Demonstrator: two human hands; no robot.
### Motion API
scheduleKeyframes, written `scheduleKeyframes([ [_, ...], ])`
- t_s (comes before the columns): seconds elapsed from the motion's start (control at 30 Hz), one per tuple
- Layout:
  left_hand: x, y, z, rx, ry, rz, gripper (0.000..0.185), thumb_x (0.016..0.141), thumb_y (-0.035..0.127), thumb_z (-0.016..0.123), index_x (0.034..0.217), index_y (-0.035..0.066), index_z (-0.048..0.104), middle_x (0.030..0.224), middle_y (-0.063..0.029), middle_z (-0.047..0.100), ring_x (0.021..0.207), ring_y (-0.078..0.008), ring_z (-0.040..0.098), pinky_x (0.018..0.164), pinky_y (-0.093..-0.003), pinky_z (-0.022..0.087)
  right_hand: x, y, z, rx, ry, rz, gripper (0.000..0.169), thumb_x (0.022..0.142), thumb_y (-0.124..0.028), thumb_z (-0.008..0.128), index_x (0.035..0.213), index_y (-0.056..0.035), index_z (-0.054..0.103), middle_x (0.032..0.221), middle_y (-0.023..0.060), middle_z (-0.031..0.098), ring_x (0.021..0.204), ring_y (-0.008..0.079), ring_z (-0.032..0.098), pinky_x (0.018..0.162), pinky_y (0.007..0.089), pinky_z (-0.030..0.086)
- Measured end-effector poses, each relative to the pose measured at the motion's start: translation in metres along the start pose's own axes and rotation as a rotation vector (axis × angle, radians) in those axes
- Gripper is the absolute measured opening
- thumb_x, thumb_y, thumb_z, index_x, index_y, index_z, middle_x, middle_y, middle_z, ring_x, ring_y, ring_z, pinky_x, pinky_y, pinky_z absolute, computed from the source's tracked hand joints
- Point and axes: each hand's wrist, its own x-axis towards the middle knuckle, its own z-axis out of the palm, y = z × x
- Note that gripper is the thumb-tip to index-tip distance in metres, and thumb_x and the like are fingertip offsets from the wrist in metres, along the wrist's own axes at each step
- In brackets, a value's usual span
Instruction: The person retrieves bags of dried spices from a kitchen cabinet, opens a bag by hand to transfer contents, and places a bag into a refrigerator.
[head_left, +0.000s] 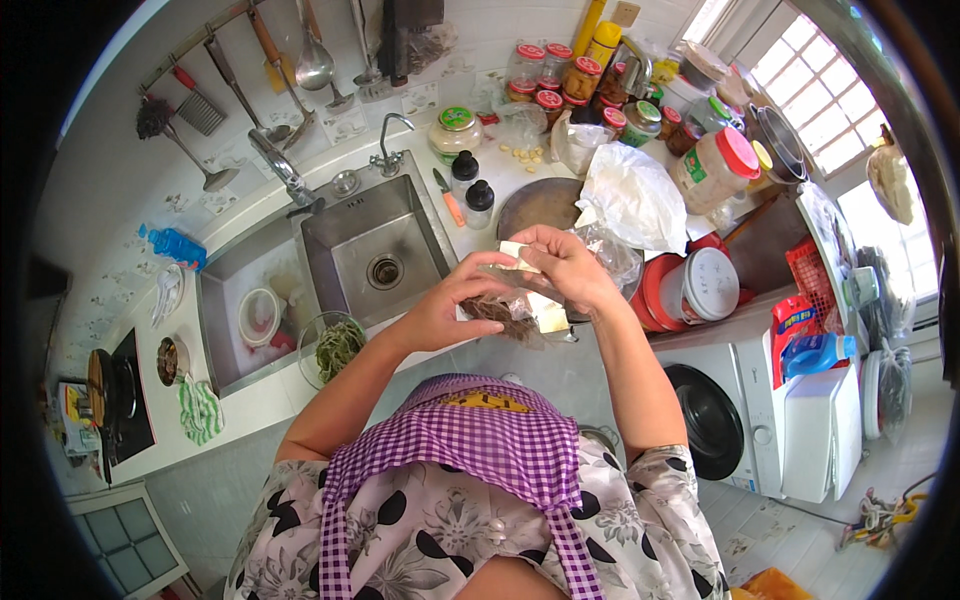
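Observation:
My left hand (452, 304) and my right hand (568, 262) come together above the counter's front edge. Between them they hold a clear plastic bag (517, 319) of brown dried food, its exact kind unclear. A white label or paper (551, 313) shows on the bag's lower right, and another white piece (517, 255) is between my fingertips at the top. Behind my hands lies a dark round board or pan lid (536, 206), partly under a white plastic bag (634, 196). A glass bowl of green vegetables (337, 351) stands left of my left hand.
A double steel sink (375, 255) lies to the left, a white bowl (259, 317) in its sudsy basin. Two black-capped bottles (479, 204) and an orange-handled knife (453, 206) are beyond my hands. Jars (585, 75) crowd the back right; a washing machine (750, 405) stands at right.

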Motion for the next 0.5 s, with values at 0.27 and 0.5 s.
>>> scheduleKeyframes([
  [0.27, -0.003, -0.009, 0.009, -0.385, 0.095, -0.151, 0.041, 0.086, 0.011, 0.069, 0.124, 0.000, 0.058, 0.138, -0.0047, 0.037, 0.118, -0.0141, 0.050, 0.093, -0.0297, 0.048, 0.009, 0.013, -0.002, 0.035, 0.006, -0.060, 0.019, 0.093, -0.004, 0.054, 0.111, -0.0016, 0.058, 0.089, 0.0043, 0.063, 0.080, 0.0098, 0.060, 0.069, 0.0230, 0.049],
  [0.5, -0.007, -0.025, 0.009, -0.455, 0.135, -0.170, 0.041, 0.087, 0.009, 0.068, 0.125, 0.000, 0.057, 0.128, -0.0043, 0.042, 0.119, -0.0143, 0.049, 0.097, -0.0304, 0.046, 0.014, 0.019, 0.008, 0.091, 0.084, -0.060, 0.018, 0.091, -0.002, 0.053, 0.109, -0.0016, 0.059, 0.082, 0.0045, 0.065, 0.069, 0.0098, 0.058, 0.059, 0.0238, 0.045],
])
